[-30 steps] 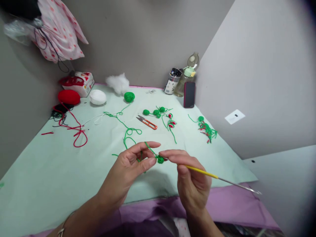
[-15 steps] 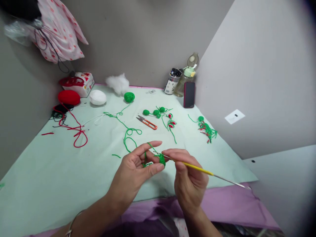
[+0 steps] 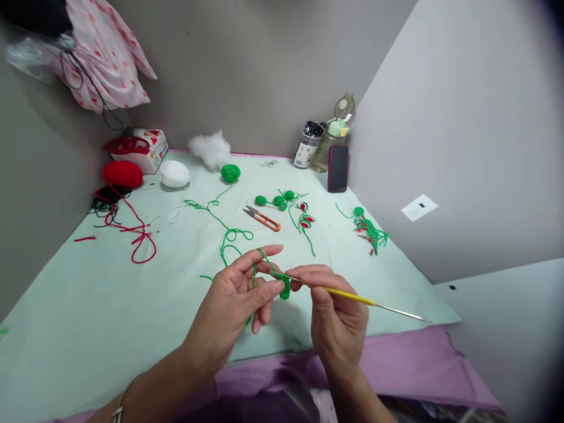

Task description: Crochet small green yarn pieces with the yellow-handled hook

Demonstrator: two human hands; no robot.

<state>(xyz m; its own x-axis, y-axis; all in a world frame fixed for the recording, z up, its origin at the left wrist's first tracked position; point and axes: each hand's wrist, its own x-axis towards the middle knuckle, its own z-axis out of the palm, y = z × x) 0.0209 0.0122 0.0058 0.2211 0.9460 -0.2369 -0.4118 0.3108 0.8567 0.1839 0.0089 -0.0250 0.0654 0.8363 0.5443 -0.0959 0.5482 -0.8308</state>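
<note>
A small green crochet piece is pinched between the thumb and fingers of my left hand. Green yarn runs over the raised index finger of that hand and down to the work. My right hand grips a crochet hook with a yellow handle, much like a pen. The hook's front tip meets the top of the green piece; its bare metal back end points down to the right. Loose loops of the same yarn trail across the table to a green ball.
Orange thread snips lie beyond my hands, beside several small green crocheted pieces. Red yarn, white yarn and fluffy stuffing are at the back left. A phone, pen cup and bottle stand back right; yarn scraps lie right.
Both hands have shifted slightly left with the green piece and hook. My left hand has turned, its lower fingers now showing below the thumb. The hook's back end has risen a little.
</note>
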